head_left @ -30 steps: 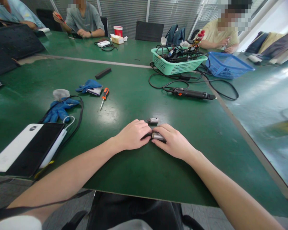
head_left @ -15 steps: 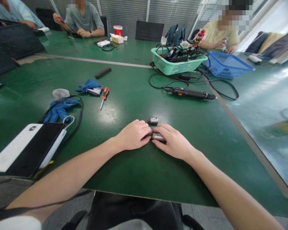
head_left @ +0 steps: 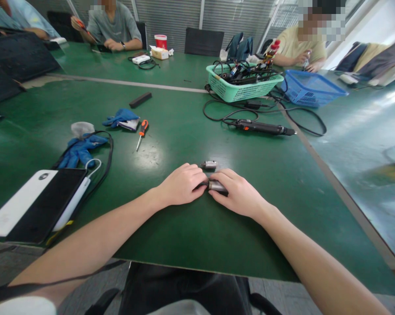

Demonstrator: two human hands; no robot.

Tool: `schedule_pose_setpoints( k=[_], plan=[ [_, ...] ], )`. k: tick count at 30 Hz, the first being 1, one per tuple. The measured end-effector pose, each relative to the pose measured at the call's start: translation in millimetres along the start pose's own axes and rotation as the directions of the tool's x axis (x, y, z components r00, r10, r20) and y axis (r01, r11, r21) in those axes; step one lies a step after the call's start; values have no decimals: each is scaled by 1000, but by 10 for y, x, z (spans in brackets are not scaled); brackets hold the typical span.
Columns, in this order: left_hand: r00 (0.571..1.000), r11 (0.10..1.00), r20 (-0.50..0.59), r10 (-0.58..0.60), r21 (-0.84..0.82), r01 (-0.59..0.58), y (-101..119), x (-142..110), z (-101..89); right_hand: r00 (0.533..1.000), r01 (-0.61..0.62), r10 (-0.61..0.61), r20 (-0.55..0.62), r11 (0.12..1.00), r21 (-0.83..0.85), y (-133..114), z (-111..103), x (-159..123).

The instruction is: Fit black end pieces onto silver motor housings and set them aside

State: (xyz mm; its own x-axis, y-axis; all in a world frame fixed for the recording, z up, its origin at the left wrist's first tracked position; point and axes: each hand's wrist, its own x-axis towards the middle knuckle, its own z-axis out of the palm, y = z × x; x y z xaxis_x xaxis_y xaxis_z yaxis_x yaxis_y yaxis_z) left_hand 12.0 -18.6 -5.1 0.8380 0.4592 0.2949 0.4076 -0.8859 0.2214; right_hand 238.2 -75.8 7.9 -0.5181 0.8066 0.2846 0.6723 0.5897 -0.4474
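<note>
My right hand (head_left: pixel 238 192) is closed around a silver metal cylinder (head_left: pixel 216 186) that lies low over the green table. Its left end meets a dark, narrow part (head_left: pixel 202 184), which the fingers of my left hand (head_left: pixel 184 186) grip and largely cover. Fingertips of both hands almost touch where the two pieces join. Just beyond them a second, short silver cylinder (head_left: pixel 211 164), like a small motor with a thin tip on its left, rests on the table, touched by neither hand.
An orange-handled screwdriver (head_left: pixel 142 131), blue gloves (head_left: pixel 79 151) and a black bar (head_left: pixel 140 100) lie left. A phone-like slab (head_left: pixel 46 201) sits at the left edge. A black electric screwdriver (head_left: pixel 266 127), a green basket (head_left: pixel 239 92) and a blue basket (head_left: pixel 310 94) stand beyond; people sit across.
</note>
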Motion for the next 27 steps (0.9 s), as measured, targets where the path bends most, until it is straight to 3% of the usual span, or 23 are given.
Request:
schedule_pose_setpoints(
  k=[27],
  plan=[
    [1000,1000,-21,-22,10,22,5,8,18,1000,-4,4,-26,999,-33,44,-5,-17]
  ],
)
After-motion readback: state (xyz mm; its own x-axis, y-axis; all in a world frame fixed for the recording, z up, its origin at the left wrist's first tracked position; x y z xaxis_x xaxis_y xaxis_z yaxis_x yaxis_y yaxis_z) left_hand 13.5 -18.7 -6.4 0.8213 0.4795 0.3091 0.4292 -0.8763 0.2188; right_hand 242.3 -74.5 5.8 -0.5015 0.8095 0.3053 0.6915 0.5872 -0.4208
